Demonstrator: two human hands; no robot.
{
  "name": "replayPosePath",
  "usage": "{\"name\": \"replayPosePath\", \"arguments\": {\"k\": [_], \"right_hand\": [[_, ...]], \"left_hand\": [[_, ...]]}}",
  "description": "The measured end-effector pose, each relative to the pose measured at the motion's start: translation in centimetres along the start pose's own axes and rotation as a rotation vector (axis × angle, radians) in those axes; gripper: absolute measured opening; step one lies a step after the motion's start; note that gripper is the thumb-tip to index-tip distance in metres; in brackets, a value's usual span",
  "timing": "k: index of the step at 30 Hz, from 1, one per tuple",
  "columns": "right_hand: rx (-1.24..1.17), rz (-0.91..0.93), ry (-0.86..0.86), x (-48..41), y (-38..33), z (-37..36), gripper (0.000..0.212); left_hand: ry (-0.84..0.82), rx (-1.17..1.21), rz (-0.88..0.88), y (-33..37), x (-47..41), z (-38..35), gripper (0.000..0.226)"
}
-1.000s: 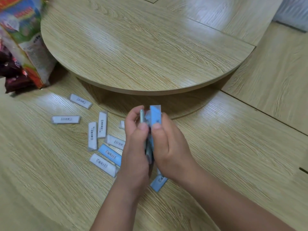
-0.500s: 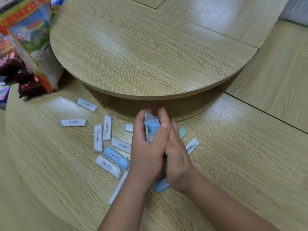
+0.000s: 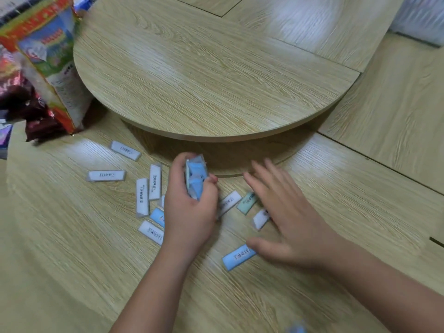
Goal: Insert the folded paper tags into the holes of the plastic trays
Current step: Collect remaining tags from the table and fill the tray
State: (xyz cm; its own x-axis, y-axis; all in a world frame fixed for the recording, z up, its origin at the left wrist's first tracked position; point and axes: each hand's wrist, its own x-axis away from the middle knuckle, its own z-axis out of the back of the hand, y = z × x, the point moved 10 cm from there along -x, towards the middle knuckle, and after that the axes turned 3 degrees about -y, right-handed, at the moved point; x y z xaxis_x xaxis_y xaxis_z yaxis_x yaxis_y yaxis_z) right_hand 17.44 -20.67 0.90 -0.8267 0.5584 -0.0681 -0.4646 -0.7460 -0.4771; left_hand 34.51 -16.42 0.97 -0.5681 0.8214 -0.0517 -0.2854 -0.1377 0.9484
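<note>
While the left hand (image 3: 189,217) curls tightly round a bundle (image 3: 195,179) of blue pieces, the right hand (image 3: 290,219) is spread open with straight, blurred fingers and holds nothing. The bundle is above the middle of the worktop (image 3: 72,260). Its long axis runs near to far, and its top end points at the round board (image 3: 204,75). How many pieces it holds cannot be told.

Eleven tags (image 3: 142,197) lie loose on the worktop: eight white, two blue and one green.
- Left of the left hand, two white ones lie roughly crosswise toward the left edge. Two more lie side by side with their long axes near to far.
- A small white one, a blue tag (image 3: 157,216) and a slanted white one are partly hidden by the left hand.
- Between the hands, a white one and the green tag (image 3: 247,202) both slant up to the right.
- Another white one is partly under the right palm.
- The second blue one (image 3: 239,257) lies nearest the near edge, its far end by the right thumb. Whether they touch cannot be told.

Bags (image 3: 48,56) stand at the far left corner, beside the round board.
</note>
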Motion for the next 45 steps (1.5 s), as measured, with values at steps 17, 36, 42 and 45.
{"name": "replayPosePath", "arguments": {"k": [17, 36, 42, 45], "right_hand": [[-0.010, 0.047, 0.160, 22.9, -3.7, -2.2, 0.007], [-0.041, -0.380, -0.135, 27.7, 0.8, -10.2, 0.028], [0.004, -0.087, 0.042, 13.2, -4.2, -1.9, 0.039], [0.124, 0.018, -0.042, 6.3, -5.5, -1.3, 0.052]], "left_hand": [[-0.255, -0.190, -0.266, 2.6, 2.7, 0.0, 0.044], [-0.461, -0.386, -0.328, 3.3, 6.0, -3.9, 0.046], [-0.335, -0.439, -0.324, 3.5, 4.1, 0.5, 0.044], [-0.268, -0.448, -0.288, 2.9, 3.3, 3.3, 0.045]]}}
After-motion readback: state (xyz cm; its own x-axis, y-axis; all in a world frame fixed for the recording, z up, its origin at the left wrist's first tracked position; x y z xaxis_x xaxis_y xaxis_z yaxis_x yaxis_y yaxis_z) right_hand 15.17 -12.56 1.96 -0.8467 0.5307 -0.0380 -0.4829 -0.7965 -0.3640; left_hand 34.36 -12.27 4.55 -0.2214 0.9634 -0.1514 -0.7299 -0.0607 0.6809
